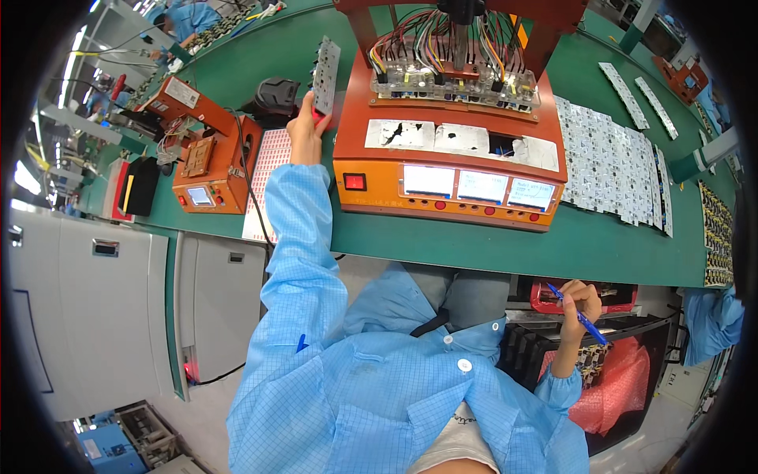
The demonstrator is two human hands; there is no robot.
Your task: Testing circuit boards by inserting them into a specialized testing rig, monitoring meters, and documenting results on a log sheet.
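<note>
My left hand (305,133) is raised over the bench, its fingers closed on the lower end of a narrow circuit board strip (326,77). The strip stands nearly upright, with small parts along its left edge. Just right of it is an orange test fixture (450,142) with a wired clear plate (458,88), small lit screens (482,186) and a red switch (354,182). Down at the right, below the bench edge, my right hand (583,302) grips a blue pen (586,322). A black handheld device (278,95) lies behind my left hand.
A smaller orange tester (212,186) stands at the left by a sheet of red-marked labels (276,154). White board panels (608,158) cover the right side of the green bench (442,249). Below right is a black crate (639,328) with pink bubble wrap (612,387). Other people work farther off.
</note>
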